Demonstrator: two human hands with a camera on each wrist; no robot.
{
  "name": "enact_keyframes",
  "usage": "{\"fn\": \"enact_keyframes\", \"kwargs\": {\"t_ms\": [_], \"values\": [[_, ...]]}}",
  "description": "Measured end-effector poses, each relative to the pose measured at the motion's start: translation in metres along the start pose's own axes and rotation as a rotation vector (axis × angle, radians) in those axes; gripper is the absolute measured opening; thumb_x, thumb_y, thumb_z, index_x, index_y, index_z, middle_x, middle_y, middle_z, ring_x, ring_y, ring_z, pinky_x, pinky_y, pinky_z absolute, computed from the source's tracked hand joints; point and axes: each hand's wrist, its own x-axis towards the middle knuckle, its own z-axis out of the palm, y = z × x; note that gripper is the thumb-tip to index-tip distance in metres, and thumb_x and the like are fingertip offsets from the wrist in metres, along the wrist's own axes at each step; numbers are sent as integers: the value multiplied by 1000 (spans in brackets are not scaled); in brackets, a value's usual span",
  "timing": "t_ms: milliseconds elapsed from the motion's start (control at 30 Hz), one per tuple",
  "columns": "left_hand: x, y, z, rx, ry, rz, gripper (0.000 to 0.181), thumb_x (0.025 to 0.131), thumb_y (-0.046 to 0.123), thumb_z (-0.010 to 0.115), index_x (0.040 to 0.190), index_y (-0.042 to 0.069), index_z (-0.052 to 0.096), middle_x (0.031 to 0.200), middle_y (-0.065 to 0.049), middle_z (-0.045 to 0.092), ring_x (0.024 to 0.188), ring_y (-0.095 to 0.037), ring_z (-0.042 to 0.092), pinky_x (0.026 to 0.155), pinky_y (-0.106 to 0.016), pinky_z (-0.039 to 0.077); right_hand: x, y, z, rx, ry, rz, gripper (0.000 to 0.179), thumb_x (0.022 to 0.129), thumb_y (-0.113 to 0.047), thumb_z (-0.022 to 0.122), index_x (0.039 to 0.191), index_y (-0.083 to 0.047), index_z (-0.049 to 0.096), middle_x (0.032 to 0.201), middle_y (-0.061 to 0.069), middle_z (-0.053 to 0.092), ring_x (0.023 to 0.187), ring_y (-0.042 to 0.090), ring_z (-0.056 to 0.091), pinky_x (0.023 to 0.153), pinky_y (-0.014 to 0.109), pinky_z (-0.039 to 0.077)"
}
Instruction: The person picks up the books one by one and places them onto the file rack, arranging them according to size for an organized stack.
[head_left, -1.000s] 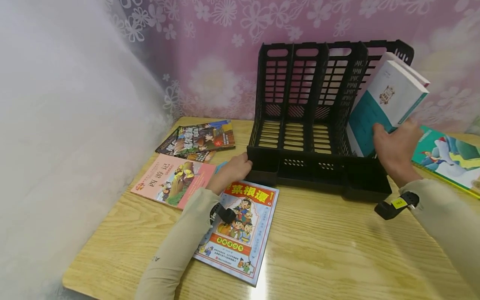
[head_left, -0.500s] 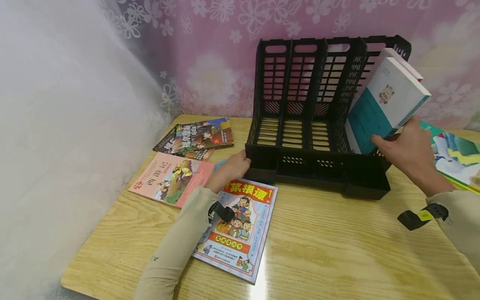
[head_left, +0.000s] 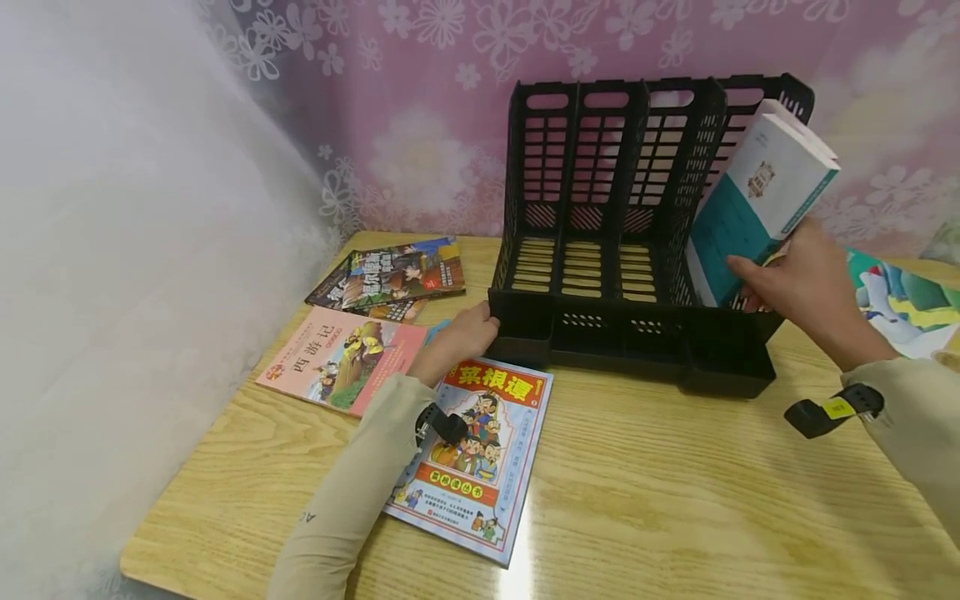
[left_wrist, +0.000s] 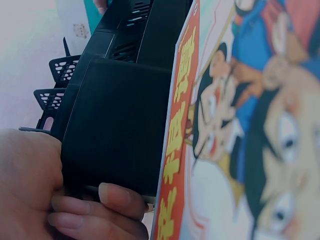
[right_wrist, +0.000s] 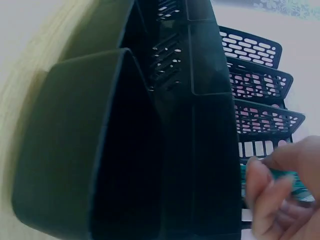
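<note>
My left hand [head_left: 465, 332] grips the front left corner of a black slotted file rack [head_left: 615, 325]; in the left wrist view its fingers curl under the rack's box-like front corner. My right hand [head_left: 802, 279] is at the lower spine of a thick white-and-teal book [head_left: 750, 212]. The book leans in the rack's rightmost compartment, with another book [head_left: 776, 108] behind it. My thumb lies against the teal cover. In the right wrist view the right fingers [right_wrist: 267, 207] are bent near the teal book; whether they still pinch it is unclear.
A red-and-blue comic book [head_left: 480, 467] lies under my left forearm. A pink book [head_left: 345, 358] and several dark-covered books [head_left: 405, 271] lie at the left. A green picture book [head_left: 907, 300] lies right of the rack. A patterned pink curtain [head_left: 420, 133] hangs behind.
The white-and-teal book has shifted left, closer against the book behind it. My right hand first moved right along its spine, then slightly back left. My left hand keeps its hold.
</note>
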Motion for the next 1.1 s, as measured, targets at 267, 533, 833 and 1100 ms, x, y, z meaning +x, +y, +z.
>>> {"fn": "enact_keyframes", "kwargs": {"t_ms": [267,533,833,1100], "values": [[0,-1,2,27,9,4,57,106,25,26,154,1,9,70,-7,49,49,-16,35,68,-34,39,3,7,4,-21,-61,51,49,95,-37,48,83,8,62,53,7,61,48,23,60,45,33,45],[1,0,2,32,15,2,57,106,25,26,154,2,9,95,-18,56,48,-15,35,66,-33,39,15,5,11,69,102,-17,55,95,-34,46,117,17,52,52,6,61,42,17,60,40,24,44],[1,3,2,47,11,3,56,106,25,26,154,2,8,128,-23,52,46,-13,33,70,-34,41,25,7,20,-91,147,-42,60,96,-38,51,80,19,64,54,16,63,37,13,57,32,32,35],[0,3,1,34,18,-30,58,106,27,28,155,3,7,84,-11,54,51,-15,39,72,-34,42,13,9,9,-257,-40,-56,61,90,-47,63,50,-2,63,46,4,50,42,22,45,38,32,30]]}}
